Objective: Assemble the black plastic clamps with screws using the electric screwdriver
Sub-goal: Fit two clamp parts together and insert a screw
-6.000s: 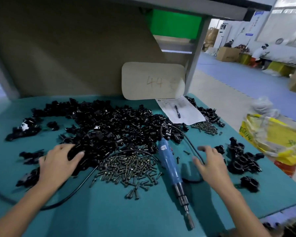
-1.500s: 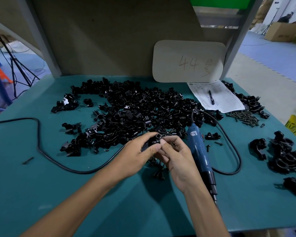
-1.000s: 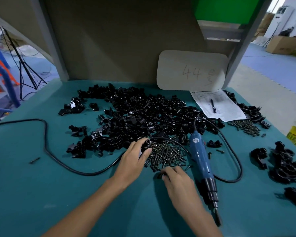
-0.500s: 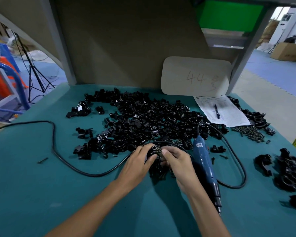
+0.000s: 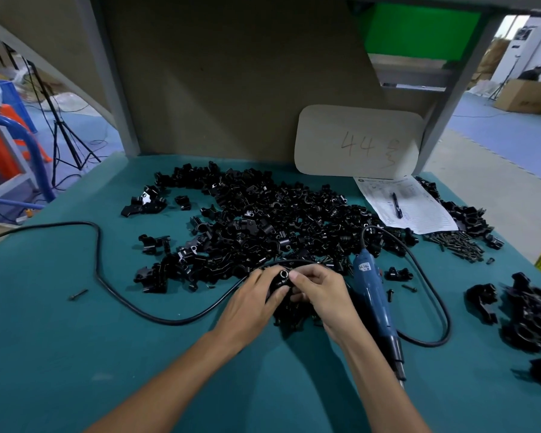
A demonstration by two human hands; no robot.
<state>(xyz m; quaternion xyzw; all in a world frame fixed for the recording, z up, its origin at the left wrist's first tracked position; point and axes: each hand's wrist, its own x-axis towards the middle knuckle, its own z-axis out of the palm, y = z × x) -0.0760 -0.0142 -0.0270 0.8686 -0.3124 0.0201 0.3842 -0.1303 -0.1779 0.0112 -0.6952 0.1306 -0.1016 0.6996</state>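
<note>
My left hand (image 5: 250, 303) and my right hand (image 5: 322, 292) meet over the table's middle, both gripping one black plastic clamp (image 5: 281, 278). My right fingertips pinch at a round hole on the clamp's top; whether they hold a screw is hidden. Under the hands lies a heap of dark screws (image 5: 294, 317), mostly covered. The blue electric screwdriver (image 5: 374, 295) lies on the mat just right of my right hand, tip toward me. A big pile of loose black clamp parts (image 5: 263, 226) spreads behind the hands.
The screwdriver's black cord (image 5: 97, 270) loops across the green mat (image 5: 60, 339) to the left. Assembled clamps (image 5: 531, 317) lie at the right edge. A paper with a pen (image 5: 403, 204), more screws (image 5: 459, 245) and a cardboard sign (image 5: 356, 142) stand at the back right.
One second ago my right hand was down at the screw heap; it has come up to the clamp in my left hand. Both hands now hold it together.
</note>
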